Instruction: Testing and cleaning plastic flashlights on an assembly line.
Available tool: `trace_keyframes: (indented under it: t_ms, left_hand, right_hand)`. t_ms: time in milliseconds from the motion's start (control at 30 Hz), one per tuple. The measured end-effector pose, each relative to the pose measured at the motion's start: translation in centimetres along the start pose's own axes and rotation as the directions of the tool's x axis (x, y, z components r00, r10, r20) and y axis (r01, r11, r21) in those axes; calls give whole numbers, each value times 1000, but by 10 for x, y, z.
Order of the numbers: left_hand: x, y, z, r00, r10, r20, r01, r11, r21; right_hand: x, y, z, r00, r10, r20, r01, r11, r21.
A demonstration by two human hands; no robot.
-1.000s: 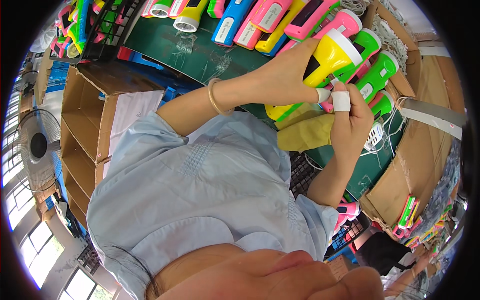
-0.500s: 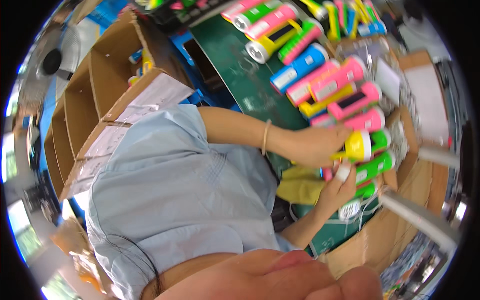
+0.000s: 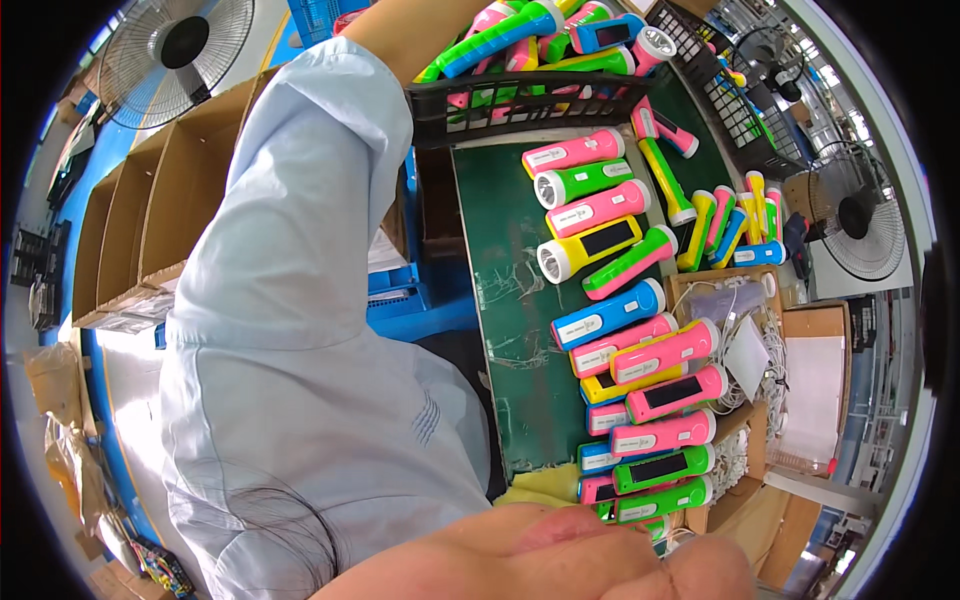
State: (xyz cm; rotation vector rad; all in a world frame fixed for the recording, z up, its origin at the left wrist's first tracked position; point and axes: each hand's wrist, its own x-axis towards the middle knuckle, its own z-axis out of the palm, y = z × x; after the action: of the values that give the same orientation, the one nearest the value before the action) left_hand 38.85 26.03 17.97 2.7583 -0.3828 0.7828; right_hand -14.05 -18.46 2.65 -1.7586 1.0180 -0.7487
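Note:
My left arm in a light blue sleeve (image 3: 300, 200) stretches up, and its bare forearm (image 3: 420, 25) leaves the picture at the top edge, beside a black plastic basket (image 3: 520, 110) piled with coloured flashlights. Neither of my hands shows. On the green mat (image 3: 505, 300) lie rows of flashlights: a pink one (image 3: 572, 152), a yellow one (image 3: 590, 248), a blue one (image 3: 608, 314) and several more pink and green ones lower down (image 3: 660, 470).
Open cardboard boxes (image 3: 150, 220) stand at the left, with a fan (image 3: 175, 50) behind them. A blue crate (image 3: 410, 300) sits under the mat's edge. At the right are a cardboard box of white cables (image 3: 760, 350), a second fan (image 3: 860, 225) and another black basket (image 3: 740, 120).
Both hands held a yellow flashlight over the mat before. The view has swung, my left arm has risen toward the basket at the top, and both hands have left the picture.

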Motion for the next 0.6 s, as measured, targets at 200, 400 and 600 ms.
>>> trace_keyframes:
  t_ms: [200,400,600]
  left_hand:
    - [38,-3,59,965,262,8,-237,858,457]
    - [-15,167,113,627,777,-55,-759,593,-271]
    - [-6,163,230,561,495,664,-672,740,16]
  right_hand:
    - [-3,-10,7,998,14,-66,-14,1000,-1]
    - [-3,-38,31,999,17,-35,-13,993,121]
    - [1,-10,22,989,-65,136,41,985,166]
